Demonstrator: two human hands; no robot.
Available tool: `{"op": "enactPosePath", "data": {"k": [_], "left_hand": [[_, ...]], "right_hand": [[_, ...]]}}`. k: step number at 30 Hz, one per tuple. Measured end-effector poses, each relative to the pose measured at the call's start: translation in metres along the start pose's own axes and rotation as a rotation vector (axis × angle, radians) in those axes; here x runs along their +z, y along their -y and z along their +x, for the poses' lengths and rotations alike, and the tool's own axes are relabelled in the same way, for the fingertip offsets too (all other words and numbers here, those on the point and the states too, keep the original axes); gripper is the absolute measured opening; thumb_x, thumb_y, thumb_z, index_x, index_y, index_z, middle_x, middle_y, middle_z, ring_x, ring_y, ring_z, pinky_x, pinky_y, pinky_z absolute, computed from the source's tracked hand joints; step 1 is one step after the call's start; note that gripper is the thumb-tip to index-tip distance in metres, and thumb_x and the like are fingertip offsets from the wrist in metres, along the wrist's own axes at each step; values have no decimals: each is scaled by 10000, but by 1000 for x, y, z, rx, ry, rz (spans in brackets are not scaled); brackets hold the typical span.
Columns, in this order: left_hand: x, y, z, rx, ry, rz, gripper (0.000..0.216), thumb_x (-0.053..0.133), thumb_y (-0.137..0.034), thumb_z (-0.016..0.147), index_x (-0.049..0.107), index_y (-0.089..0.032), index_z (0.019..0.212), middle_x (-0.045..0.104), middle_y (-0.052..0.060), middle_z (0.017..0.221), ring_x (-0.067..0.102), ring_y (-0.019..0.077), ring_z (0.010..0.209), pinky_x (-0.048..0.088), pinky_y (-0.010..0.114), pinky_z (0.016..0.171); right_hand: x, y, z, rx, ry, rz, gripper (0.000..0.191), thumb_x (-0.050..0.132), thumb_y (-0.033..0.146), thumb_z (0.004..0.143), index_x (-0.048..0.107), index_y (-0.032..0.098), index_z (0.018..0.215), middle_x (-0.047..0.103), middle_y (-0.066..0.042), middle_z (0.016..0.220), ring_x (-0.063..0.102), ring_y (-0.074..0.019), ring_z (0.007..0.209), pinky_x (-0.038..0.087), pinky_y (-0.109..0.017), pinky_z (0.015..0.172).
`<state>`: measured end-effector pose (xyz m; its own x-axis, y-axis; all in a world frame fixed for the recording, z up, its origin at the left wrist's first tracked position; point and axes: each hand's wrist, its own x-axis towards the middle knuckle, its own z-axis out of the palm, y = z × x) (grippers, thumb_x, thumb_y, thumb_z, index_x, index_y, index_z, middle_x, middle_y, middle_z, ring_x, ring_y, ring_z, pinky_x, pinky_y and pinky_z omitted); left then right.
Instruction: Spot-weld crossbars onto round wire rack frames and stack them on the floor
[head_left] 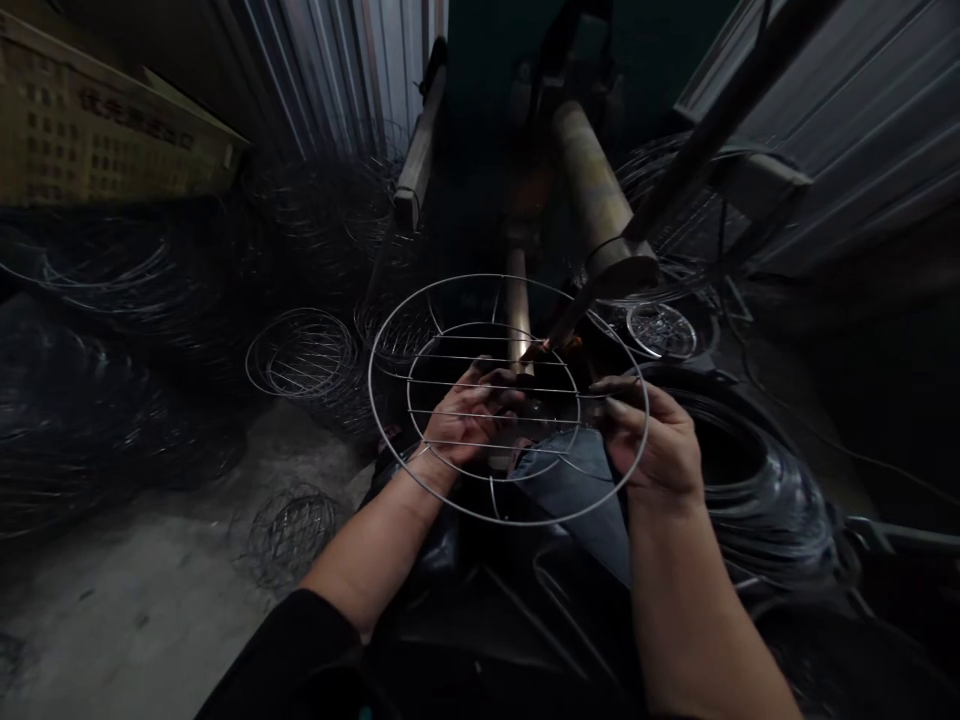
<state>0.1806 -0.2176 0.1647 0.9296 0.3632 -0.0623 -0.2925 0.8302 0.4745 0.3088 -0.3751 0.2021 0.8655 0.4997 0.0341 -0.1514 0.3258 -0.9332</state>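
Note:
A round wire rack (508, 522), with a large outer ring, a smaller inner ring, short spokes and several parallel bars, is in front of me at the middle. My right hand (656, 440) pinches it at the right side, between the inner and outer rings. Under its left part is my left hand (469, 415), palm up with curled fingers on the bars. The wires partly cover those fingers, so their exact grip is hard to see. Just beyond the bars stands an upright metal rod (517, 300), below a thick cylindrical machine arm (596, 190).
Stacked wire rings and racks (304, 350) lie at the left. A yellow crate (112, 130) is at the upper left. Coiled wire (772, 500) sits close to my right arm. Another bar (416, 170) juts toward me, and a slanted pole (720, 130) crosses the upper right.

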Motion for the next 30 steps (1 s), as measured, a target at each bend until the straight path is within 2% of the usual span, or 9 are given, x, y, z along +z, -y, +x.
{"op": "enactPosePath", "data": {"k": [2, 4, 8, 12, 14, 17, 22, 27, 30], "left_hand": [[1, 1, 0, -38, -17, -91, 238, 637, -371, 815, 642, -295, 1040, 683, 10, 987, 666, 198, 837, 517, 363, 709], [5, 3, -4, -78, 14, -139, 315, 570, -529, 840, 651, -305, 1046, 689, 15, 966, 663, 203, 810, 519, 365, 678], [13, 12, -18, -140, 57, -131, 275, 595, -469, 839, 649, -349, 1081, 681, -2, 1067, 657, 198, 845, 514, 334, 661], [14, 18, -18, -166, 26, -158, 250, 626, -308, 806, 666, -341, 1050, 692, -7, 1057, 656, 197, 865, 503, 305, 648], [15, 17, -13, -202, 6, -195, 235, 589, -443, 829, 690, -299, 985, 703, 22, 1004, 657, 228, 880, 501, 323, 644], [20, 15, -6, -275, 20, -237, 520, 466, -669, 821, 684, -245, 1027, 693, 88, 1044, 646, 288, 951, 492, 351, 650], [29, 18, -10, -398, 121, -206, 592, 280, -614, 920, 598, -209, 1211, 673, 121, 1097, 644, 318, 970, 482, 370, 666], [31, 23, -16, -385, 157, -246, 750, 257, -744, 844, 571, -201, 1256, 656, 138, 1147, 639, 342, 955, 479, 410, 672], [32, 20, -16, -322, 88, -232, 751, 255, -731, 849, 557, -191, 1276, 662, 142, 1133, 647, 313, 897, 466, 406, 683]], "right_hand": [[7, -1, -2, -83, -83, -23, 211, 811, 176, 535, 722, 202, 724, 696, -5, 692, 581, -104, 530, 482, -242, 496], [12, -4, 2, -152, -174, -50, 202, 822, 188, 542, 715, 194, 714, 676, 11, 640, 539, -88, 474, 445, -232, 462], [12, -5, 20, -179, -298, -16, 240, 839, 200, 502, 703, 184, 699, 628, 40, 574, 498, -76, 430, 388, -214, 414], [7, -1, 35, -82, -222, 2, 283, 838, 186, 442, 697, 170, 687, 636, 30, 596, 501, -80, 436, 376, -215, 406], [2, 1, 35, -71, -201, 18, 291, 829, 168, 444, 703, 177, 706, 652, 27, 633, 542, -94, 488, 417, -222, 444], [-13, 7, 22, -59, -89, 21, 347, 805, 130, 467, 719, 205, 794, 694, 9, 752, 620, -135, 639, 502, -254, 566], [-45, 18, -17, 27, 202, -32, 677, 841, 159, 450, 679, 293, 1094, 681, -48, 1128, 648, -213, 866, 547, -349, 735], [-44, 11, -33, -133, -39, -159, 207, 838, 193, 527, 749, 241, 707, 696, -16, 743, 631, -164, 698, 530, -288, 641], [-44, 9, -31, -110, 28, -165, 172, 849, 199, 507, 745, 224, 641, 693, -17, 678, 627, -149, 637, 521, -263, 592]]}}
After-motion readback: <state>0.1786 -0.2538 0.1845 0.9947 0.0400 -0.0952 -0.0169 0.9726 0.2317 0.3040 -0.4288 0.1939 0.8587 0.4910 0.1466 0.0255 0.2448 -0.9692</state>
